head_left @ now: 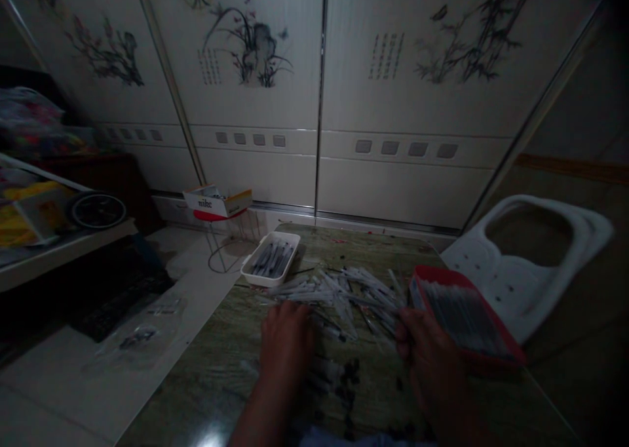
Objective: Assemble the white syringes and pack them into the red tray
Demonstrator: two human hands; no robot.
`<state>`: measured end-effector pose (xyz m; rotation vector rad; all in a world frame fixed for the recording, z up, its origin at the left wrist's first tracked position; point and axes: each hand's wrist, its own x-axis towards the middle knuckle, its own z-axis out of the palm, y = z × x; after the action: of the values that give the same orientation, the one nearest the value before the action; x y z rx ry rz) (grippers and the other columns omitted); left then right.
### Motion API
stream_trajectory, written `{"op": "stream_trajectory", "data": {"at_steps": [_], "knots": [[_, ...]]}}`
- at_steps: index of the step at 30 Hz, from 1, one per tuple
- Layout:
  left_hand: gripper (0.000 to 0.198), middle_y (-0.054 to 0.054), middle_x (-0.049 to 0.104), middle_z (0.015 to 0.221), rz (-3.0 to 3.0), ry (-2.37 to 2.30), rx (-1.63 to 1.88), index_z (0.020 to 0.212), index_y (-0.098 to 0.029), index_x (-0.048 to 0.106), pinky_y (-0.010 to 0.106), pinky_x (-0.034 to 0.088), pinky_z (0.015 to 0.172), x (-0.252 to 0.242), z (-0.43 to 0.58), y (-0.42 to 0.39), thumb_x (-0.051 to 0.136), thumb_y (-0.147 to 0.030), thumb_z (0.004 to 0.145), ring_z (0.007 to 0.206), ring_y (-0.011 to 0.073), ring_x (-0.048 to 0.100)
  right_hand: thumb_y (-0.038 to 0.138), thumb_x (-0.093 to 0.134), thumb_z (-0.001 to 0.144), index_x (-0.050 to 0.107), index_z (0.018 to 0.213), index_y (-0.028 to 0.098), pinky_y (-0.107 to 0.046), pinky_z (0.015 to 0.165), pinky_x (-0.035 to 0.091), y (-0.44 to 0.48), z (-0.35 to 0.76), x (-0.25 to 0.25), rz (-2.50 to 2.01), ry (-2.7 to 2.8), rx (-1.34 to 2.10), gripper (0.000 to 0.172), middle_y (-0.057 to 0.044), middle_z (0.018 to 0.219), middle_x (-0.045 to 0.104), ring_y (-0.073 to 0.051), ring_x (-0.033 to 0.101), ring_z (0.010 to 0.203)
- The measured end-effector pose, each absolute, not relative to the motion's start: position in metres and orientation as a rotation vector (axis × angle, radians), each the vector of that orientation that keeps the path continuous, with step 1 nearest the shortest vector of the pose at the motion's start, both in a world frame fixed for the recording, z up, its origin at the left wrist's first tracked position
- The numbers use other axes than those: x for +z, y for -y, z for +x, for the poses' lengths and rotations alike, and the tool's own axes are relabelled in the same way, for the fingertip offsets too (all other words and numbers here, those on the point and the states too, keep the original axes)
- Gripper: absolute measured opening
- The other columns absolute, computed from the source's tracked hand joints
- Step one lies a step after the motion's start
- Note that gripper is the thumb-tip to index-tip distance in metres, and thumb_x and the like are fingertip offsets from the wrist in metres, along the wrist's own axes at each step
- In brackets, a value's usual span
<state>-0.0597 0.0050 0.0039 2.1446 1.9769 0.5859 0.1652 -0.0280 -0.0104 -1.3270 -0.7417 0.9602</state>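
Note:
A loose heap of clear and white pen barrels (339, 293) with dark ends lies across the middle of the table. My left hand (287, 332) is at the heap's near left edge, fingers curled down; what is under them is hidden. At the heap's right side, my right hand (430, 349) is closed, thumb and fingers pinched on a slim, translucent pen barrel (397, 288). Small black pieces, perhaps caps (348, 378), are scattered between my forearms. Close to my right hand stands a red basket (508, 345) packed with similar translucent barrels.
A white tray (248, 278) of pens sits at the far left of the wood-patterned table (211, 355). Beyond it, an open cardboard box (211, 203) rests on a red stool (209, 216). A white plastic chair (496, 263) stands at the right.

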Motion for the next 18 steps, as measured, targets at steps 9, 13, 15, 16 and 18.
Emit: {"op": "stream_trajectory", "data": {"at_steps": [9,13,15,16,18], "knots": [[0.043,0.003,0.060,0.143,2.372,-1.641,0.449,0.123,-0.038,0.071,0.053,0.028,0.107,-0.013,-0.032,-0.001,0.058,-0.019,0.086,0.139,0.0389,0.034,0.051,0.067,0.086,0.058,0.074,0.021,-0.024,0.048,0.032,0.027,0.164,-0.004,-1.256,0.709,0.956,0.033,0.005,0.063,0.054,-0.009,0.043,0.051],[0.030,0.005,0.067,0.129,2.369,-1.630,0.494,0.110,-0.035,0.076,0.052,0.030,0.104,-0.017,-0.032,-0.003,0.058,-0.024,0.089,0.134,0.0384,0.038,0.049,0.066,0.088,0.058,0.075,0.021,-0.024,0.047,0.031,0.028,0.164,0.000,-1.242,0.716,0.972,0.032,0.005,0.064,0.054,-0.009,0.042,0.051],[0.026,0.006,0.069,0.122,2.362,-1.624,0.507,0.105,-0.033,0.076,0.049,0.033,0.102,-0.015,-0.032,-0.004,0.058,-0.023,0.089,0.130,0.0361,0.042,0.050,0.065,0.089,0.058,0.074,0.021,-0.024,0.048,0.032,0.029,0.165,0.001,-1.243,0.722,0.976,0.033,0.004,0.064,0.054,-0.009,0.043,0.052],[0.025,0.007,0.069,0.118,2.361,-1.622,0.511,0.103,-0.031,0.076,0.047,0.034,0.101,-0.014,-0.032,-0.004,0.057,-0.022,0.089,0.127,0.0347,0.044,0.050,0.064,0.089,0.058,0.074,0.021,-0.024,0.048,0.032,0.029,0.165,0.002,-1.243,0.726,0.975,0.033,0.004,0.064,0.054,-0.009,0.043,0.052],[0.023,0.008,0.069,0.112,2.358,-1.616,0.515,0.099,-0.029,0.076,0.044,0.036,0.098,-0.012,-0.031,-0.003,0.057,-0.020,0.089,0.120,0.0322,0.048,0.050,0.065,0.089,0.057,0.073,0.021,-0.023,0.048,0.032,0.029,0.165,0.003,-1.237,0.723,0.981,0.033,0.004,0.064,0.053,-0.009,0.043,0.052]]}}
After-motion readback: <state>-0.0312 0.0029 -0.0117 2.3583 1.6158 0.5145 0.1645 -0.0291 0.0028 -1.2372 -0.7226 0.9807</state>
